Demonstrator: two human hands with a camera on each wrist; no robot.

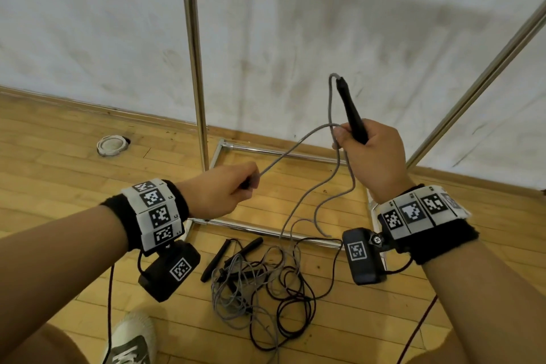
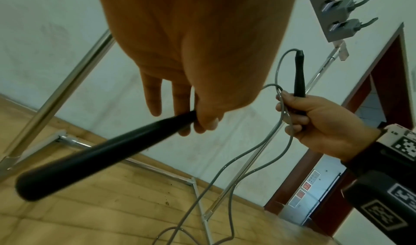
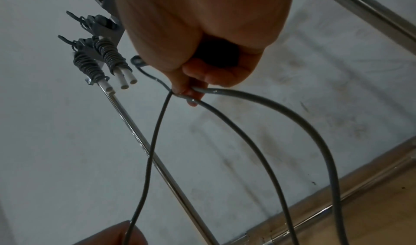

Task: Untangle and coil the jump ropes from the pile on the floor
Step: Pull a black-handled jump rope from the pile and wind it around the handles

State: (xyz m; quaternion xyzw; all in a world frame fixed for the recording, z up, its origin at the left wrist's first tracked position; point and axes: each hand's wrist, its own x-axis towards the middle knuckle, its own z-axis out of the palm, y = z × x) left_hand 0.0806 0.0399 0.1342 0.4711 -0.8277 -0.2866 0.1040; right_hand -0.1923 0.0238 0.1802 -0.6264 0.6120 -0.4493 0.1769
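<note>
A grey jump rope [image 1: 283,156] is stretched between my two hands above the floor. My left hand [image 1: 245,186] grips one of its black handles [image 2: 101,153], fingers curled round the thin end. My right hand [image 1: 348,139] holds the other black handle [image 1: 351,115] upright and pinches loops of grey rope [image 3: 247,124] against it. The loops hang down towards the tangled pile [image 1: 254,284] of grey and black ropes with several black handles on the wooden floor below.
A chrome rack stands against the white wall, with an upright pole [image 1: 193,68] and a floor frame [image 1: 266,229] beside the pile. Coiled ropes [image 3: 108,57] hang from its hooks. A white round cap [image 1: 111,145] and my shoe [image 1: 130,340] are on the floor.
</note>
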